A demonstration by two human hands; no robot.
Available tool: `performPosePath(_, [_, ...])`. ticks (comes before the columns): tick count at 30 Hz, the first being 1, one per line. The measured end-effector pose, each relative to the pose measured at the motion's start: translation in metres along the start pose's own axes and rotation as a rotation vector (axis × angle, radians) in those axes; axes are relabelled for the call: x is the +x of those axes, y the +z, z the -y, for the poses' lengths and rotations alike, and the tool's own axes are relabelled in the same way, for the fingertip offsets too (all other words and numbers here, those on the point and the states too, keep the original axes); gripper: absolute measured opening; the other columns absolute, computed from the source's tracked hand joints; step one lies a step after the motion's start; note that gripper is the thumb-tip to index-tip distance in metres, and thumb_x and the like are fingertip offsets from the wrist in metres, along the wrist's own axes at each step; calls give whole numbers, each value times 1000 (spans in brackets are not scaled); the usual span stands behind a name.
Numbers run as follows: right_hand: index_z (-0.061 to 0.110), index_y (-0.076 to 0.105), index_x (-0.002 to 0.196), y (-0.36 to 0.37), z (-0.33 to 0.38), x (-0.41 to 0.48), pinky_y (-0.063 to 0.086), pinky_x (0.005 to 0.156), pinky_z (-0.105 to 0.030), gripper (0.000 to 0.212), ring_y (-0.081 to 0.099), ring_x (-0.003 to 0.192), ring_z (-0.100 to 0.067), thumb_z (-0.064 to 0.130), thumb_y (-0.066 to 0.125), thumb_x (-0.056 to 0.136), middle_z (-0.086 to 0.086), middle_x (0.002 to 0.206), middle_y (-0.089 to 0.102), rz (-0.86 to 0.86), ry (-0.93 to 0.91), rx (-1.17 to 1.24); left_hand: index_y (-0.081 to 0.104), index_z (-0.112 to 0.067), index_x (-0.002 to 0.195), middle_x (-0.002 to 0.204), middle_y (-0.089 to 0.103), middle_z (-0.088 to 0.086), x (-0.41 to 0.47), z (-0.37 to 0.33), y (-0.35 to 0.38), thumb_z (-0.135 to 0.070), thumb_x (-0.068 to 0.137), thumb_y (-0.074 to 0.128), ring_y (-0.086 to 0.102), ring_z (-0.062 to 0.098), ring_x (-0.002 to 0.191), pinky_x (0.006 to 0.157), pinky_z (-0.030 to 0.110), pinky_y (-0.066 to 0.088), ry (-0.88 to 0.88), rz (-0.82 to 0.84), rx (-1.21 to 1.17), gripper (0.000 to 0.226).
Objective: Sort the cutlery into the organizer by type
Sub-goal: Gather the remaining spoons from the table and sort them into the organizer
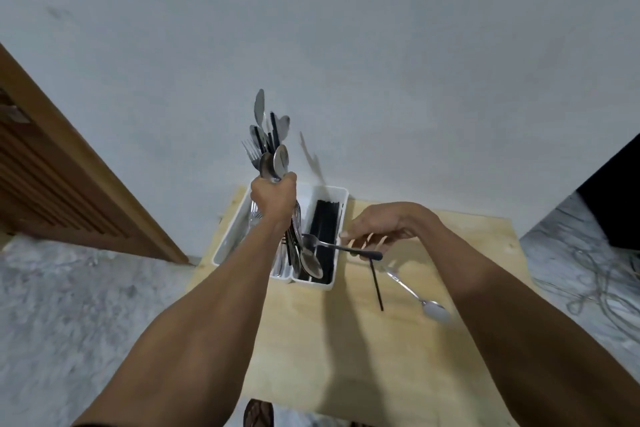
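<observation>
We log the left hand (273, 198) fisted round a bundle (272, 152) over the organizer (334, 188). The right hand (377, 227), at 3 o'clock, pinches a spoon (334, 246).

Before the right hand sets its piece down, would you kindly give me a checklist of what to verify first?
1. Left hand has a secure grip on the bundle: ok, fingers wrapped round the handles.
2. Right hand holds the utensil: ok, pinched near its handle end.
3. Utensil's type is known: cannot tell, its head is blurred.
4. Compartment below matches: not ok, this metal piece hangs over the black chopsticks in the organizer.
5. Loose pieces are all gathered: not ok, a chopstick and a spoon lie on the table.
</observation>
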State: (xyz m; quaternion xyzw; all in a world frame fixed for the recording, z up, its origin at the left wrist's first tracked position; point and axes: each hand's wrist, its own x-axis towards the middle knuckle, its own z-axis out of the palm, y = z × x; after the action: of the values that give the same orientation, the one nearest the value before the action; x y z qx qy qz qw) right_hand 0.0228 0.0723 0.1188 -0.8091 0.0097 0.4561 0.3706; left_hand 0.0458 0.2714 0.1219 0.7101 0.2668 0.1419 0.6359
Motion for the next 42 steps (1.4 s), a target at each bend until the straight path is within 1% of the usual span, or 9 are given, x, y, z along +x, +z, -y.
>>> performPosePath(4, [18,69,97,34,32,34,51,65,-25,9,69,75,-16,24,66,92,-8,93,73,84,17,-4,55,-10,69,61,52,-2,38,5,-31,-11,74,68,49,23,61,59,26,42,-43,-25,-19,14])
performPosePath(9, [8,69,116,57,50,66,53,72,-25,24,71,69,-11,16,52,101,-2,81,74,42,21,48,51,-11,68,63,50,-2,81,16,-57,-10,76,66,46,18,56,48,21,38,-81,15,-58,17])
performPosePath(15, [14,69,98,66,40,83,52,70,-27,22,73,70,-14,13,47,102,-6,85,75,6,124,126,47,-15,65,63,50,-2,121,33,-86,-8,76,66,46,14,53,48,21,37,-92,94,-58,23])
performPosePath(21, [1,57,107,95,74,112,50,53,-25,17,71,69,-21,5,42,101,-17,98,73,-174,111,456,51,-8,76,60,46,7,147,47,-107,-9,67,63,47,22,52,50,31,38,-197,330,-55,15])
performPosePath(26, [-3,49,121,133,122,153,43,53,-25,24,64,57,-16,5,41,99,-15,99,74,-263,125,571,50,-7,57,50,43,6,158,59,-123,4,70,55,40,18,40,43,25,37,-311,559,-92,18])
performPosePath(31, [4,58,93,147,139,176,40,51,-25,16,54,58,-15,3,43,98,-10,93,69,-487,141,629,49,-9,74,50,40,0,167,76,-133,4,81,50,36,11,36,38,19,31,-520,742,-209,15])
performPosePath(35, [6,66,105,137,138,186,53,74,-36,34,62,82,-24,29,42,96,-4,93,66,-835,102,411,50,-9,76,50,39,-2,168,79,-135,3,85,45,35,9,36,38,18,32,-581,859,-208,16])
performPosePath(39, [7,63,112,114,147,176,50,92,-41,43,60,103,-23,46,57,93,-6,109,65,-556,-179,1108,50,-11,67,50,38,-2,163,74,-129,1,88,43,34,8,35,39,18,30,-599,966,-172,24])
performPosePath(42, [11,65,105,108,154,173,54,87,-42,27,65,96,-25,35,65,92,-8,100,70,-426,-283,1268,46,-13,62,47,37,-3,155,72,-122,-1,90,42,33,7,35,38,19,30,-585,1042,-114,30])
